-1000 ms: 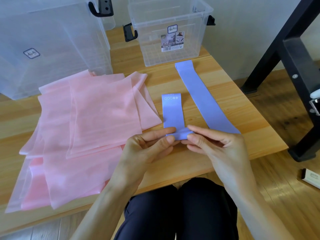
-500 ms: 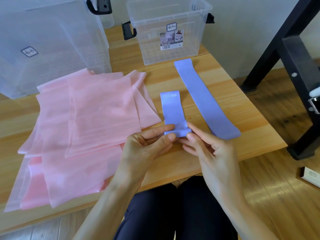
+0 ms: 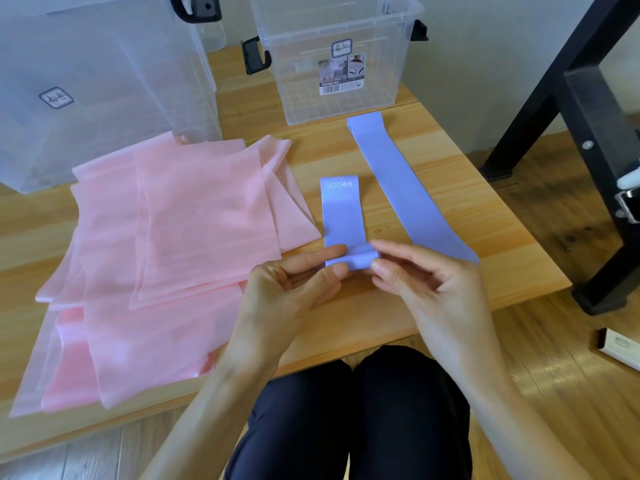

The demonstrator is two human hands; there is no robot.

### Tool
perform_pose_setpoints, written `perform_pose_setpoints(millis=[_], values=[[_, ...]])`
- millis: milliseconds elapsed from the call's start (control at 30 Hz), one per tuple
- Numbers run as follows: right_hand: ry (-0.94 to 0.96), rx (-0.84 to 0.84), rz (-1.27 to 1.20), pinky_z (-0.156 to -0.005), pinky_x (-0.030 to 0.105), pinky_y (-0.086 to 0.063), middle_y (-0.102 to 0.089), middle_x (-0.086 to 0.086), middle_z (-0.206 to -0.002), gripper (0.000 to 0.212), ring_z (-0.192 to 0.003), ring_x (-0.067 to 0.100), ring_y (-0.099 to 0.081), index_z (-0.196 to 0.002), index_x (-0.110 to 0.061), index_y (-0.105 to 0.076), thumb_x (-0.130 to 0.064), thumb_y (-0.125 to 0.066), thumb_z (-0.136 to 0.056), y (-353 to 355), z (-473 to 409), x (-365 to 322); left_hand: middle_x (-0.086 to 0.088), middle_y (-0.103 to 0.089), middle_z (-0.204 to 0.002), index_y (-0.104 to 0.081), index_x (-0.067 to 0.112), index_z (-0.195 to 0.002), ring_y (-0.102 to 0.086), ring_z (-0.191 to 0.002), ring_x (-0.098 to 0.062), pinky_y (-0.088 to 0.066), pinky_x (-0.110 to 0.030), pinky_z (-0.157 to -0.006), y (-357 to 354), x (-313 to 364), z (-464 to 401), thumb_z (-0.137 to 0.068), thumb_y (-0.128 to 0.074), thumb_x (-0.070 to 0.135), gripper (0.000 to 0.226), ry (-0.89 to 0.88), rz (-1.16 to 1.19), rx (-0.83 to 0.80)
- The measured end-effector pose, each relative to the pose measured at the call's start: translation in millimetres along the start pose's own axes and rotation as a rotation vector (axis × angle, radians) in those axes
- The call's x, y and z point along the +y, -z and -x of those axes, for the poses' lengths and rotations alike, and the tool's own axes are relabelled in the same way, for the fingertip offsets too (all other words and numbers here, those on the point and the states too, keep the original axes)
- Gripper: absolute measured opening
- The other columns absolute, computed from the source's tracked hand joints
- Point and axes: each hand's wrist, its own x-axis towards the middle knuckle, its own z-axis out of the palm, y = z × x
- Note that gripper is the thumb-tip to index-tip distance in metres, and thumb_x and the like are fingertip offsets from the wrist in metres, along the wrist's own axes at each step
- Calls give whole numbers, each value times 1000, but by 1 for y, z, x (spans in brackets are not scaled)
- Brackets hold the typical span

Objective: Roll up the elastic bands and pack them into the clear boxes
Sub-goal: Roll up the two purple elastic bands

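A short lilac elastic band [image 3: 341,216] lies flat on the wooden table [image 3: 398,306], its near end curled into a small roll. My left hand [image 3: 287,292] pinches the roll's left side with thumb and forefinger. My right hand [image 3: 426,289] pinches its right side. A second, longer lilac band [image 3: 405,185] lies flat to the right, running diagonally toward the small clear box [image 3: 343,57]. A large clear box [image 3: 104,81] stands at the back left.
A pile of wide pink bands [image 3: 166,244] covers the table's left half. A black metal frame [image 3: 588,133] stands on the floor to the right, and a small white box [image 3: 620,348] lies on the floor nearby. My knees sit below the table's front edge.
The near end of the short lilac band has been rolled a little further away from me, leaving less flat length. Both hands stayed on the roll.
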Motion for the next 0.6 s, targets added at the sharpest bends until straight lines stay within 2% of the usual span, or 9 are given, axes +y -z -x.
perform_pose_setpoints(millis=[133,300,433,600], values=[[-59,-36,-57,-71,23,-59,-77,8,-82,9,-80,20,-76,-91,-5,-75,0,-70,-86,4,-2,-5,0,-78,-94,-78,20,-94,-74,-94,-12,-56,-17,-78,0,1,0,-69,-73,22,25,20,27,0],[-139,-80,-82,-69,23,-60,-75,10,-84,6,-81,22,-76,-91,-2,-74,-4,-69,-88,4,-1,-7,-2,-78,-88,-81,22,-77,-74,-86,-10,-56,-17,-77,2,1,-2,-66,-73,22,14,29,72,19],[-131,-94,-99,-73,20,-58,-76,2,-91,18,-88,17,-75,-98,-10,-76,-2,-73,-82,3,0,-7,-4,-78,-89,-81,22,-77,-74,-89,-12,-57,-18,-77,2,1,-3,-66,-73,21,13,30,66,18],[-100,-76,-103,-70,24,-60,-74,13,-89,20,-80,23,-76,-101,-8,-74,1,-71,-84,2,0,-7,-2,-78,-93,-79,16,-85,-74,-91,-11,-57,-18,-75,0,3,-2,-70,-72,24,18,33,56,20]])
